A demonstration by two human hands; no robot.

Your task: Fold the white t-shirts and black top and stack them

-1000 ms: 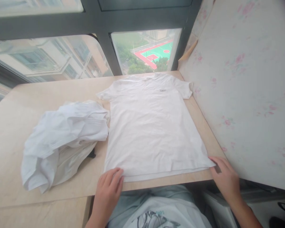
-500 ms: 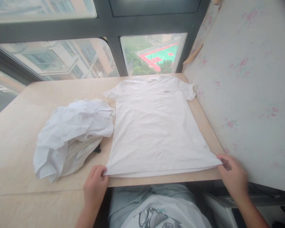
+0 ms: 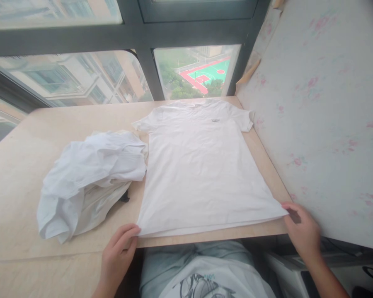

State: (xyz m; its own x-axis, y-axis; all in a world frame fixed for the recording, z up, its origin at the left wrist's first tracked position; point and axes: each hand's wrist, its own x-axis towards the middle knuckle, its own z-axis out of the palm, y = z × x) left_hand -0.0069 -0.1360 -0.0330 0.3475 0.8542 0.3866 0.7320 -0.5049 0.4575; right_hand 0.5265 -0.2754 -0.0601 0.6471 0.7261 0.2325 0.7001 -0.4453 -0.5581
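A white T-shirt (image 3: 199, 165) lies spread flat, its collar toward the window and its hem near the front edge. Small dark print shows on the chest. My left hand (image 3: 119, 252) pinches the hem's left corner between thumb and fingers. At the opposite corner, my right hand (image 3: 301, 227) grips the hem in the same way. To the left of the shirt rests a crumpled heap of white and cream clothes (image 3: 93, 178), with a small black piece sticking out at its lower right.
Under everything is a pale wooden surface (image 3: 15, 198). A dark window frame (image 3: 186, 35) stands along the back. The flowered wall (image 3: 323, 136) bounds the right side. My lap is below the front edge, with a white cabinet-like object (image 3: 286, 269) at lower right.
My left hand has moved slightly down toward the front edge, and the hem's left corner with it. The whole view has shifted a little. My right hand keeps its hold.
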